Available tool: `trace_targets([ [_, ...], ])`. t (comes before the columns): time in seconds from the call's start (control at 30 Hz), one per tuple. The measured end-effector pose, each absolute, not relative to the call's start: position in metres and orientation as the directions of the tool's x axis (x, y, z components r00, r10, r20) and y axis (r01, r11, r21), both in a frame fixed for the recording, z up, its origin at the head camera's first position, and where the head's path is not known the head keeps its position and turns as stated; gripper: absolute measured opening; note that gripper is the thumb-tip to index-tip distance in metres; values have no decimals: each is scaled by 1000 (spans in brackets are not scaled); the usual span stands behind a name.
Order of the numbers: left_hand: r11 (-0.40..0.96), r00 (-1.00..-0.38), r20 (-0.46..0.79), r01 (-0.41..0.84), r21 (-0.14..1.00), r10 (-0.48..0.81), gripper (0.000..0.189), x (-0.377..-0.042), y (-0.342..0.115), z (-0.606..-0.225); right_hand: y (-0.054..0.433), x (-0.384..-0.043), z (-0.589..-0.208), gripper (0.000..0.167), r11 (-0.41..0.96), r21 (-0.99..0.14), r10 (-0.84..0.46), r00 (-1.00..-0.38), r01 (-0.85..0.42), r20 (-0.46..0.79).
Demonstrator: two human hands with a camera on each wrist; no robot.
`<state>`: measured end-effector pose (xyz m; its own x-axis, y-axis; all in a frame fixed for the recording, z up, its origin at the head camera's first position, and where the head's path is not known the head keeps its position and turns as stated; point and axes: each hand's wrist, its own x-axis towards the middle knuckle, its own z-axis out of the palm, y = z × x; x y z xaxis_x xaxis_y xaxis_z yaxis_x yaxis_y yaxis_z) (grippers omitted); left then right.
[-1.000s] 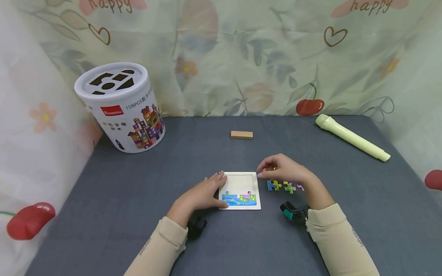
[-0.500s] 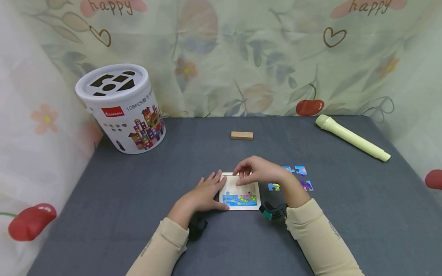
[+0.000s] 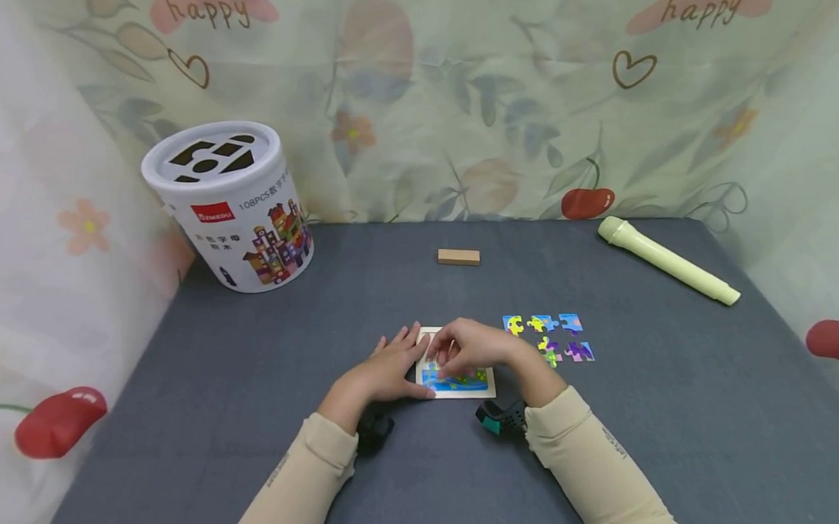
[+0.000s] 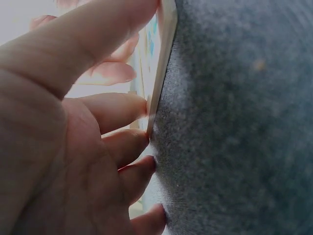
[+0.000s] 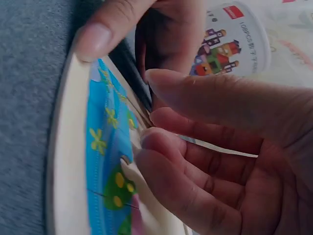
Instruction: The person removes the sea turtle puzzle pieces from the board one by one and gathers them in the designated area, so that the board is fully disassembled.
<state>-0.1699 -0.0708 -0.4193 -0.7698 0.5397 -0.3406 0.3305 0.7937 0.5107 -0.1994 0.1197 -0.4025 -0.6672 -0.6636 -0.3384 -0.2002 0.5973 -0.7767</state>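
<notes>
My left hand (image 3: pixel 378 377) spreads over the left side of a shallow square puzzle tray (image 3: pixel 459 394). In the left wrist view its thumb (image 4: pixel 98 34) and fingertips touch the pale wooden edge. My right hand (image 3: pixel 467 345) is over the tray, fingers loosely bent. The right wrist view shows thumb and fingertips apart, with no piece visible between them; contact with the tray is unclear. Joined blue puzzle pieces (image 5: pixel 110 107) with yellow flowers and a green patch fill the tray's near part. Loose puzzle pieces (image 3: pixel 543 324) lie to the right; my forearm may cover some.
A white block bucket (image 3: pixel 226 207) stands at the back left. A small wooden block (image 3: pixel 459 257) lies behind the tray, and a pale yellow toy microphone (image 3: pixel 669 261) at the back right. A printed curtain (image 3: pixel 400 101) borders the dark tabletop (image 3: pixel 311 327).
My right hand has moved left from the loose pieces to over the tray, then lower and nearer the joined pieces. More loose pieces are uncovered. My left hand stays on the tray.
</notes>
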Motion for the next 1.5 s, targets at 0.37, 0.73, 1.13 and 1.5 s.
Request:
trace_targets([
  [0.37,789,-767,-342,327,520,543,88,-170,-72,-420,115,-197,-409,22,603,-762,-678,-656,-238,-332],
  [0.73,789,-764,-340,339,513,549,88,-171,-72,-420,116,-198,-413,16,618,-764,-631,-695,-183,-344],
  [1.13,784,-764,-335,337,522,551,87,-171,-71,-419,118,-199,-416,16,579,-801,-647,-685,-154,-336],
  [1.5,786,-762,-341,334,521,550,89,-171,-71,-420,122,-201,-420,12,507,-856,-676,-663,-103,-321],
])
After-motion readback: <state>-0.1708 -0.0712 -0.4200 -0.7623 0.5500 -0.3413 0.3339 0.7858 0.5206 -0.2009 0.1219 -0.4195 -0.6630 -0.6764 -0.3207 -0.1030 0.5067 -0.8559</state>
